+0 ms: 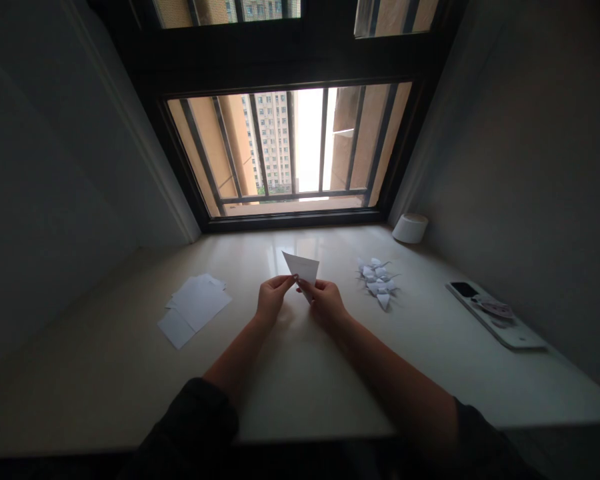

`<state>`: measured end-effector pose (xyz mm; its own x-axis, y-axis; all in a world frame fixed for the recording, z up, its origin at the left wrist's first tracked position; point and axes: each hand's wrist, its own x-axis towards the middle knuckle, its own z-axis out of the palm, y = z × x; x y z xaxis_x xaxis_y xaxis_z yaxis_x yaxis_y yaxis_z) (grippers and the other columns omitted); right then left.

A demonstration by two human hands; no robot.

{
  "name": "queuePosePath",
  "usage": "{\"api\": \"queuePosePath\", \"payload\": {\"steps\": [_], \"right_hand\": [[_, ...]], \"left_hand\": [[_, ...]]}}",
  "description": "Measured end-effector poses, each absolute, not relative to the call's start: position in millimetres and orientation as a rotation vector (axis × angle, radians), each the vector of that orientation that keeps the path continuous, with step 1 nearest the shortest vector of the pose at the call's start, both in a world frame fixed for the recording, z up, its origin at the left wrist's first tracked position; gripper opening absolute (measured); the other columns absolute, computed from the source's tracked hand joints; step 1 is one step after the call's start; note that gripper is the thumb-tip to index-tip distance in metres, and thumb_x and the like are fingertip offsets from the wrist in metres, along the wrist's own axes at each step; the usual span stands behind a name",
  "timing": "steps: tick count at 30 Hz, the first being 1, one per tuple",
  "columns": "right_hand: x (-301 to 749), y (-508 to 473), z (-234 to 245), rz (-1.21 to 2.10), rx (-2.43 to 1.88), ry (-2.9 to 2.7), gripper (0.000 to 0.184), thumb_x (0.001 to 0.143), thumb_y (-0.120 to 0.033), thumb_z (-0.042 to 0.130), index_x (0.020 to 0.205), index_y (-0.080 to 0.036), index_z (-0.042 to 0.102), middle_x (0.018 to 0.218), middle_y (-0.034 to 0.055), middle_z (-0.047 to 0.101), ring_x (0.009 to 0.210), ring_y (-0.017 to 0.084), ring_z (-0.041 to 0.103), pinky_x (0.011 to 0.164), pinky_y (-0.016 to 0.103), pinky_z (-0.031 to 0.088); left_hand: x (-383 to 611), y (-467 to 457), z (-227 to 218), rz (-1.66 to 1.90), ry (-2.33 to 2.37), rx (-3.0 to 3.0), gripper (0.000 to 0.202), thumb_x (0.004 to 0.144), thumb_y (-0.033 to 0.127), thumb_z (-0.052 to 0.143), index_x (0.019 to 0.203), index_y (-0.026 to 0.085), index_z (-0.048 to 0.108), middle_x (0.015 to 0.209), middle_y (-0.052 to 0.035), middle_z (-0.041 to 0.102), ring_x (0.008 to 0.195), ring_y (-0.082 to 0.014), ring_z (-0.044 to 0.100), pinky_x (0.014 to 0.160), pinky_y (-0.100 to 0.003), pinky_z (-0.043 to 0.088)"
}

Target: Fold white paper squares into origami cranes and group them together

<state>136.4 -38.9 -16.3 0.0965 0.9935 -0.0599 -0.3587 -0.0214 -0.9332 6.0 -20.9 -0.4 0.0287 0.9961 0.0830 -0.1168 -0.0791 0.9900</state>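
A white piece of paper (304, 267), with slanting edges that look folded, is held up above the pale sill in front of the window. My left hand (274, 297) pinches its lower left edge between thumb and fingertips. On the other side, my right hand (329, 299) grips the lower right part, its thumb lying across the paper. Both sets of fingertips nearly meet at the paper's lower middle. To the left lies a loose stack of white paper sheets (203, 303). On the right sits a cluster of small folded paper pieces (379, 280) with pointed ends.
A phone in a pale case (497, 317) lies at the right by the wall. In the back right corner stands a small white round object (411, 229). The dark window frame (295, 221) bounds the sill (280, 400) at the back, with walls on both sides.
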Motion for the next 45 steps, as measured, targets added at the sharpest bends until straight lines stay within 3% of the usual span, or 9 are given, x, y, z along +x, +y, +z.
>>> {"api": "queuePosePath", "payload": {"steps": [18, 23, 32, 41, 45], "right_hand": [[132, -41, -26, 1.259, -1.130, -1.119, 0.039, 0.062, -0.051, 0.070, 0.070, -0.013, 0.072, 0.066, 0.0073, 0.069, 0.055, 0.016, 0.057, 0.053, 0.027, 0.039], [131, -44, -22, 1.244, -1.133, -1.144, 0.038, 0.061, -0.050, 0.070, 0.069, -0.012, 0.072, 0.063, 0.0059, 0.068, 0.053, 0.014, 0.055, 0.053, 0.026, 0.037], [130, -49, -14, 1.168, -1.180, -1.246, 0.037, 0.065, -0.050, 0.067, 0.064, -0.013, 0.071, 0.053, 0.0021, 0.063, 0.047, 0.012, 0.047, 0.049, 0.025, 0.030], [131, -47, -13, 1.153, -1.185, -1.273, 0.037, 0.065, -0.050, 0.067, 0.064, -0.014, 0.072, 0.053, 0.0022, 0.064, 0.048, 0.013, 0.050, 0.050, 0.025, 0.032], [136, -45, -13, 1.112, -1.176, -1.291, 0.036, 0.065, -0.049, 0.067, 0.066, -0.014, 0.072, 0.060, 0.0047, 0.067, 0.054, 0.016, 0.055, 0.054, 0.026, 0.036]], "left_hand": [[-15, 2, -2, 1.499, 1.228, 0.879, 0.046, 0.050, 0.050, 0.078, 0.083, 0.019, 0.072, 0.089, -0.0070, 0.069, 0.092, -0.0210, 0.058, 0.074, -0.029, 0.038], [-18, 4, -1, 1.492, 1.211, 0.905, 0.040, 0.058, 0.052, 0.072, 0.081, 0.020, 0.067, 0.092, -0.0057, 0.066, 0.093, -0.0205, 0.059, 0.074, -0.029, 0.039], [-13, -4, 3, 1.518, 1.186, 0.839, 0.027, 0.066, 0.045, 0.061, 0.071, 0.022, 0.048, 0.078, 0.0009, 0.059, 0.078, -0.0154, 0.060, 0.070, -0.028, 0.041], [-12, -5, 4, 1.559, 1.325, 0.851, 0.038, 0.065, 0.055, 0.061, 0.069, 0.019, 0.053, 0.078, -0.0033, 0.062, 0.085, -0.0202, 0.060, 0.069, -0.029, 0.040], [-17, -2, 7, 1.621, 1.331, 0.794, 0.037, 0.068, 0.053, 0.060, 0.077, 0.018, 0.057, 0.088, -0.0060, 0.065, 0.086, -0.0191, 0.060, 0.067, -0.028, 0.040]]}}
